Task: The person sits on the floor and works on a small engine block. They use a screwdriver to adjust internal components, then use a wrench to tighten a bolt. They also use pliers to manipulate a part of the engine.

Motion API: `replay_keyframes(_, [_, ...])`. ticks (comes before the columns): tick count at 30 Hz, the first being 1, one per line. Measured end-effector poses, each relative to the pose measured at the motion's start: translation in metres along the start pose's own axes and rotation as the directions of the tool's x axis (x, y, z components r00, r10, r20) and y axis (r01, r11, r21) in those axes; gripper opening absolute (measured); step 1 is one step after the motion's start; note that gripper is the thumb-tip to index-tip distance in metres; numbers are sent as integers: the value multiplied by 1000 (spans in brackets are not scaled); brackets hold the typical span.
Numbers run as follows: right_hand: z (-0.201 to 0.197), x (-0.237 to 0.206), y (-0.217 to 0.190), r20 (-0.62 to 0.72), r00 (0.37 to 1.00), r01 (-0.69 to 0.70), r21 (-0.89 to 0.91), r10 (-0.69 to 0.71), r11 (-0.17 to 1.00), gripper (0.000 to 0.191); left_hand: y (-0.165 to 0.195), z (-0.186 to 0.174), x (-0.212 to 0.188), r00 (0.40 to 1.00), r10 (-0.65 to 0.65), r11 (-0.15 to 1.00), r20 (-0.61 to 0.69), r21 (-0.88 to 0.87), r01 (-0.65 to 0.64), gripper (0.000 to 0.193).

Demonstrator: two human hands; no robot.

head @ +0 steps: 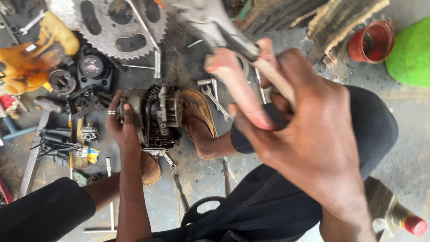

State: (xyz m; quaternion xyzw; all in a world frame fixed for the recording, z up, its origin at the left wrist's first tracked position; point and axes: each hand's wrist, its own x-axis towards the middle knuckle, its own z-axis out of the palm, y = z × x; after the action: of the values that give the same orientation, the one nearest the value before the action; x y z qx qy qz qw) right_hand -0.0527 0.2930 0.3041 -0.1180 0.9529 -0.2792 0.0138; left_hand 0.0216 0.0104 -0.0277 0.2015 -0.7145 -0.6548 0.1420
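Note:
A small dirty engine block (pixel 159 116) with cooling fins sits on the concrete floor between my feet. My left hand (pixel 122 127), with a ring on one finger, holds its left side. My right hand (pixel 309 134) is raised close to the camera and is shut on a grey metal tool (pixel 201 18). The tool is blurred, and its head points up and left above the engine. My sandalled foot (pixel 199 121) rests against the engine's right side.
A large toothed sprocket (pixel 118 27) lies at the top. A yellow part (pixel 36 54), a black cover (pixel 94 67) and loose small parts are on the left. A spanner (pixel 215 101) lies by my foot. A red cup (pixel 371 40), a green object (pixel 412 54) and a red-capped bottle (pixel 394 213) are on the right.

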Motion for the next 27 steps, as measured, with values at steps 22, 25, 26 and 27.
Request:
replay_keyframes(22, [20,39,24,-82,957,-287,-167,277,943,49,-46,298,163,850,26,216,527,827,-519,25])
replay_keyframes(25, [25,43,33,-61,937,-348,-213,343,913,50,-67,307,163,757,-22,191,653,746,-638,14])
replay_keyframes(26, [26,41,37,-52,918,-394,-252,394,884,51,-71,307,163,747,-38,264,664,727,-633,10])
replay_keyframes(27, [26,39,39,-45,912,-405,-256,408,878,52,-74,305,160,742,-54,335,668,712,-617,10])
